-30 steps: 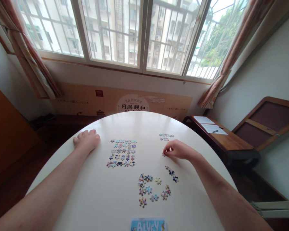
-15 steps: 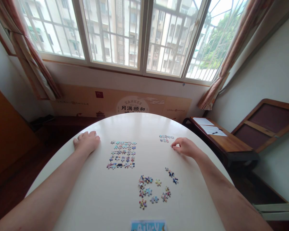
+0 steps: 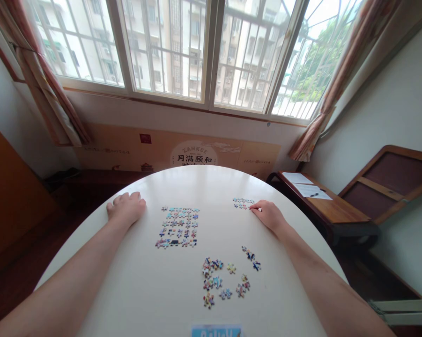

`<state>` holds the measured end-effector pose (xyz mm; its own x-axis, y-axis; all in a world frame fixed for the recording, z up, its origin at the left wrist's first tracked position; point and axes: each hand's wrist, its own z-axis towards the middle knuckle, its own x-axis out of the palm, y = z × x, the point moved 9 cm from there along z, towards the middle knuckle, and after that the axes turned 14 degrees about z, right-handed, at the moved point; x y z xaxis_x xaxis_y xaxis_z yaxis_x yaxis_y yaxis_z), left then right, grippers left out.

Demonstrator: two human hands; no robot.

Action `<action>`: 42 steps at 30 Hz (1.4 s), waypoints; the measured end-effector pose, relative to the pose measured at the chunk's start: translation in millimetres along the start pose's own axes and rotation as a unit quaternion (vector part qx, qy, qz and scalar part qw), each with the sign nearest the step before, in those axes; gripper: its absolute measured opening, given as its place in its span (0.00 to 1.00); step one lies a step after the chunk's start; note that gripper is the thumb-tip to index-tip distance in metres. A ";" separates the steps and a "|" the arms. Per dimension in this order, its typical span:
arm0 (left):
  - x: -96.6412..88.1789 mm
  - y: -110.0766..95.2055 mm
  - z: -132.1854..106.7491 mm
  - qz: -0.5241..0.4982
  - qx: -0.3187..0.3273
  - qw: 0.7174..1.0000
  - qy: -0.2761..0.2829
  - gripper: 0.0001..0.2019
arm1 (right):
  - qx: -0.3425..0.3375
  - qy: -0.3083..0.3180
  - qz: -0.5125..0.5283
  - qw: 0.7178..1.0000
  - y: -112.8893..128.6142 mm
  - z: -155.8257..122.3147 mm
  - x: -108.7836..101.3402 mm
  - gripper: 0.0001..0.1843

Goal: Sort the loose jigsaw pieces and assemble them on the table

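My right hand is closed in a pinch at the right end of a short block of jigsaw pieces. Its fingertips are on a puzzle piece at the end of the lower row, mostly hidden by them. On the left part of the white round table, my left hand rests palm down, fingers a little bent and apart, holding nothing. Right of it lie several neat rows of jigsaw pieces. Closer to me is a loose cluster of jigsaw pieces, with a few dark pieces to its upper right.
A blue printed card or box shows partly at the bottom edge. Beyond the table's right side stands a wooden bench with papers and a pen. A wooden chair back leans there. Barred windows are ahead.
My right hand has moved slightly up and left, bringing its puzzle piece from just below the short rows to the lower row's right end. My left hand has stayed in place.
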<state>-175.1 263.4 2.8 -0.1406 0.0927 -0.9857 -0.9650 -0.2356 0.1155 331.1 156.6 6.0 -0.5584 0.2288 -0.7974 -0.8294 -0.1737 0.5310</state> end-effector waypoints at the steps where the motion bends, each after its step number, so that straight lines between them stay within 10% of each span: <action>1: 0.4 0.3 0.4 -0.001 -0.001 1.000 -0.001 0.26 | 0.001 -0.004 0.002 1.000 -0.7 0.5 0.3 0.11; 21: 0.1 0.2 1.5 -0.012 -0.002 1.000 -0.006 0.25 | 0.005 -0.044 0.035 0.998 -2.0 2.5 3.3 0.11; 28: -0.1 0.7 0.8 -0.015 -0.002 1.000 -0.010 0.25 | 0.016 -0.078 0.055 0.995 4.0 -0.6 -24.9 0.17; 32: -1.1 -0.5 -0.3 -0.010 -0.007 1.000 0.003 0.25 | 0.002 0.041 0.089 0.995 30.5 -8.4 -21.7 0.12; 37: -3.1 -2.9 -3.3 0.003 -0.003 1.000 0.022 0.25 | 0.009 0.381 0.103 0.919 79.5 -48.6 25.4 0.09; 42: -4.7 -3.2 -4.3 0.002 -0.008 1.000 0.026 0.25 | 0.025 0.409 0.070 0.910 95.2 -57.2 34.8 0.10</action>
<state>-170.4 259.5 6.5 -0.1316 0.0409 -0.9905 -0.9608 -0.2513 0.1173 233.7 93.3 12.3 -0.4760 -0.5843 -0.6573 -0.7621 -0.0988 0.6398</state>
